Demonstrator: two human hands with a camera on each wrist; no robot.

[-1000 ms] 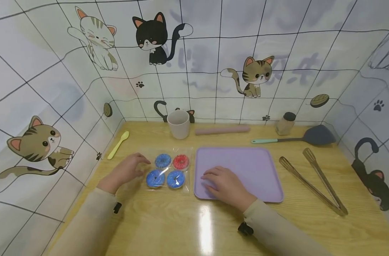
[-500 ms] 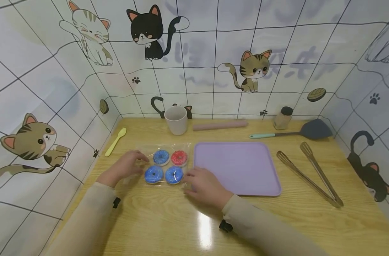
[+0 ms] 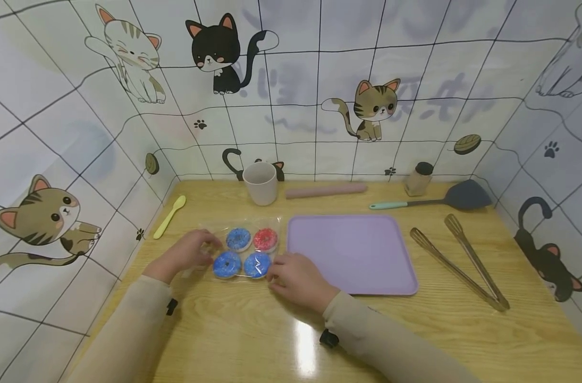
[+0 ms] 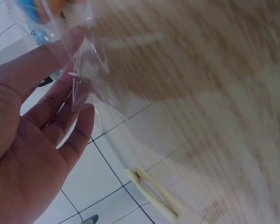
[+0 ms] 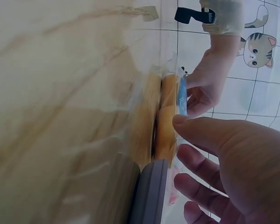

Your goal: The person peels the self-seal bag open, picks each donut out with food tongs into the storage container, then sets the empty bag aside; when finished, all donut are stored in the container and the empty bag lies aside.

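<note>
A clear plastic pack of doughnuts (image 3: 227, 265), several blue ones and one red (image 3: 265, 240), lies flat on the table. At its left edge my left hand (image 3: 187, 254) pinches the loose film; the left wrist view shows the crinkled plastic (image 4: 91, 65) between thumb and fingers. My right hand (image 3: 300, 279) is at the pack's lower right corner, its fingertips right beside a blue doughnut (image 3: 257, 265). In the right wrist view the thumb tip is at the side of the pack and the fingers are loosely bent. The lilac tray (image 3: 353, 255) lies just right of the pack.
A yellow spoon (image 3: 169, 217) lies at the left. Along the wall stand a beige cup (image 3: 260, 183), a pink rolling pin (image 3: 326, 190) and a black-lidded jar (image 3: 419, 179). A spatula (image 3: 466, 195) and metal tongs (image 3: 479, 271) lie at the right.
My right hand has moved left from over the tray to the pack's right edge. The left hand has stayed at the pack's left side.
</note>
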